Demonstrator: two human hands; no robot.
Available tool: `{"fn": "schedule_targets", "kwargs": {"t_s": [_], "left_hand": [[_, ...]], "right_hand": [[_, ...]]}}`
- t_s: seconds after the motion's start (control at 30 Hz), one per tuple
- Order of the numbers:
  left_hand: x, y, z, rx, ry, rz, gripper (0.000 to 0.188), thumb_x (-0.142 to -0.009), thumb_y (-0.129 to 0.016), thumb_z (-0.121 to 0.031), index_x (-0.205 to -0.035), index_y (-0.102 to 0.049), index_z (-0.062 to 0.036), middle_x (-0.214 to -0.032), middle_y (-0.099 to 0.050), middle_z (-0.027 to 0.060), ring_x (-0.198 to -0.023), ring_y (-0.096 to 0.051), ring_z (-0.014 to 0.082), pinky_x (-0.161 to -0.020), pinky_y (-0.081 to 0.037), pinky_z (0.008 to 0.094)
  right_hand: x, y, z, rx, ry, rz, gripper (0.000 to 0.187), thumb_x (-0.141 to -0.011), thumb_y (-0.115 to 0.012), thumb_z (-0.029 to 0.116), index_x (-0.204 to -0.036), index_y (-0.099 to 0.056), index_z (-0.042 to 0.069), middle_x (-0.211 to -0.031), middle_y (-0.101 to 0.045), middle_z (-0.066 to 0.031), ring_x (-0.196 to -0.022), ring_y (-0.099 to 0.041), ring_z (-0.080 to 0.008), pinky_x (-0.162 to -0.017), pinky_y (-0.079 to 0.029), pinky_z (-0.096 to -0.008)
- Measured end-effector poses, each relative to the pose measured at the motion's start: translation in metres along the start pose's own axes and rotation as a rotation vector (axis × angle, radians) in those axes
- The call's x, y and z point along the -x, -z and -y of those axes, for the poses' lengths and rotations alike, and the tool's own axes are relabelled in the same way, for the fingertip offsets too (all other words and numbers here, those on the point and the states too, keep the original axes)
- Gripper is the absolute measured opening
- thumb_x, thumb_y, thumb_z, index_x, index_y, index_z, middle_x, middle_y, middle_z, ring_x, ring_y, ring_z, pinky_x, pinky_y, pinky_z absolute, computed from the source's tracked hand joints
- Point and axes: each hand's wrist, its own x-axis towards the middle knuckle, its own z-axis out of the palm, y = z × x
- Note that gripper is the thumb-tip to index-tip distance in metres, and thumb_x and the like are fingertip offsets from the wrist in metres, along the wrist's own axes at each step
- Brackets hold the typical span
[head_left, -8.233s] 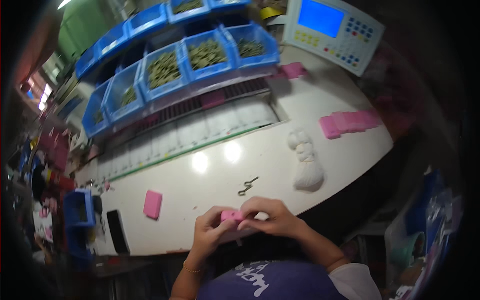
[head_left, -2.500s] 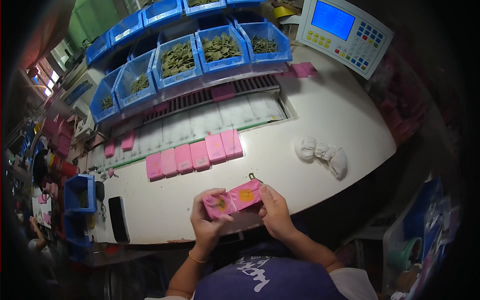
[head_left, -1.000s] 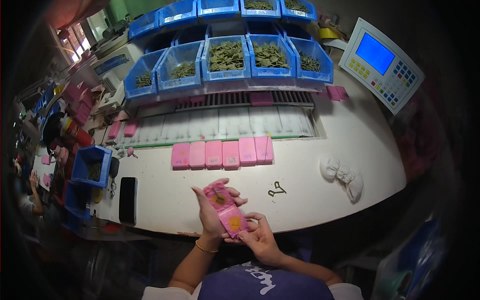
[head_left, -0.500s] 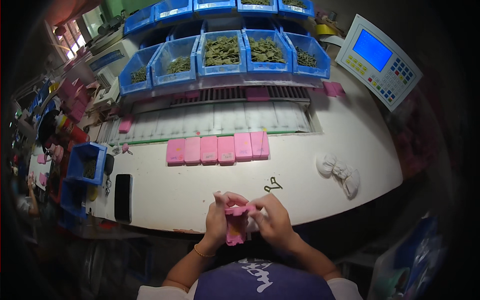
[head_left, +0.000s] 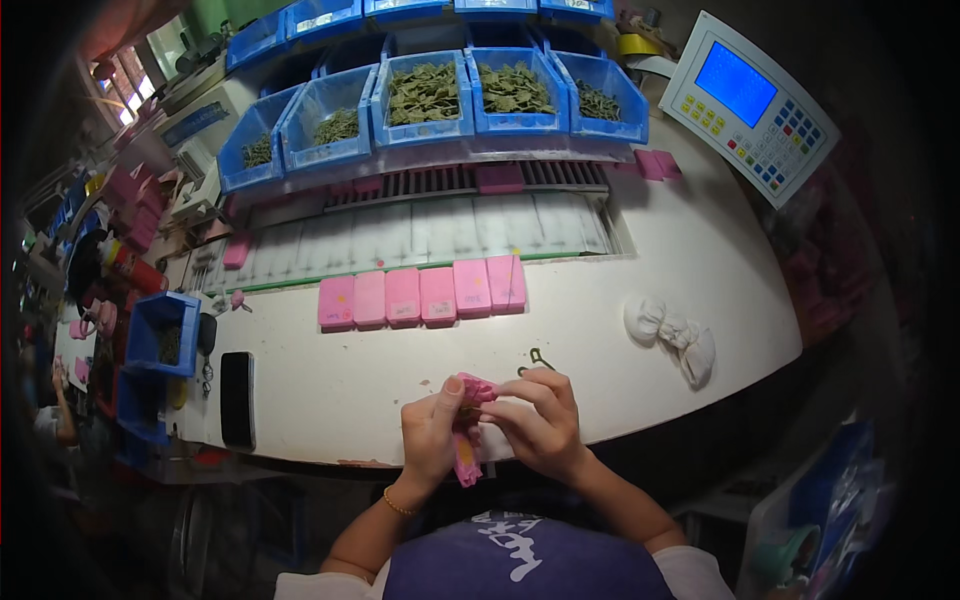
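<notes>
My left hand [head_left: 428, 438] is wrapped round a pink rubber-like mould [head_left: 466, 466] at the table's front edge, its thumb pressed on the upper part. The mould is bent open, and its inside shows an uneven surface with a yellowish patch lower down. Against the opened part, my right hand [head_left: 543, 420] has its thumb and fingers closed together. A thin greenish bit shows at those fingertips, too small to make out. Just beyond the right hand lies a small green looped piece [head_left: 540, 358], partly hidden by the fingers.
Closed pink blocks [head_left: 403, 297] stand in a row ahead. Blue bins [head_left: 422, 95] of small green pieces line the back, above a lit panel [head_left: 400, 235]. A control unit [head_left: 750, 105] and knotted white cloth [head_left: 670, 340] are right; a phone [head_left: 238, 400] and blue bins [head_left: 162, 335] left.
The mould has been bent further open and turned in my left hand. My right fingers have shifted from its top edge to its inside. The whole view has shifted slightly.
</notes>
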Motion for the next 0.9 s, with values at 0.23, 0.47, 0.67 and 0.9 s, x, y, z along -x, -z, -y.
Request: {"fn": "schedule_targets", "kwargs": {"t_s": [0.23, 0.47, 0.67, 0.9], "left_hand": [[-0.017, 0.011, -0.002, 0.124, 0.269, -0.033, 0.061, -0.102, -0.042, -0.050, -0.105, -0.059, 0.0084, -0.082, -0.067, 0.0201, -0.056, -0.065, 0.0184, -0.051, -0.056, 0.0292], [-0.016, 0.018, -0.010, 0.205, 0.356, 0.062, 0.067, -0.102, -0.032, -0.057, -0.115, -0.055, 0.0055, -0.089, -0.067, 0.0230, -0.058, -0.068, 0.0236, -0.049, -0.057, 0.0307], [-0.021, 0.013, -0.007, 0.244, 0.399, 0.058, 0.067, -0.102, -0.031, -0.056, -0.117, -0.054, 0.0052, -0.092, -0.067, 0.0227, -0.057, -0.068, 0.0241, -0.048, -0.057, 0.0308], [-0.015, 0.000, -0.008, 0.039, 0.151, 0.034, 0.062, -0.106, -0.029, -0.048, -0.114, -0.055, 0.0073, -0.083, -0.065, 0.0177, -0.056, -0.066, 0.0230, -0.049, -0.056, 0.0315]], "right_hand": [[0.001, 0.017, -0.010, -0.119, -0.321, -0.013, 0.012, -0.078, -0.074, 0.004, -0.087, -0.067, 0.006, -0.098, -0.065, -0.0067, -0.093, -0.053, -0.0284, -0.086, -0.044, -0.0403], [0.012, 0.123, -0.092, 0.829, -0.360, 0.337, 0.062, -0.073, -0.057, -0.001, -0.134, -0.054, 0.007, -0.141, -0.050, -0.0159, -0.125, -0.047, -0.0394, -0.109, -0.033, -0.0498], [0.012, 0.127, -0.098, 0.419, -0.295, 0.235, 0.064, -0.067, -0.056, -0.007, -0.130, -0.060, 0.006, -0.130, -0.061, -0.0140, -0.090, -0.060, -0.0296, -0.080, -0.049, -0.0426], [-0.010, 0.026, -0.016, 0.033, 0.216, 0.409, 0.050, -0.067, -0.072, 0.009, -0.116, -0.070, 0.017, -0.132, -0.062, -0.0013, -0.078, -0.056, -0.0221, -0.072, -0.050, -0.0307]]}}
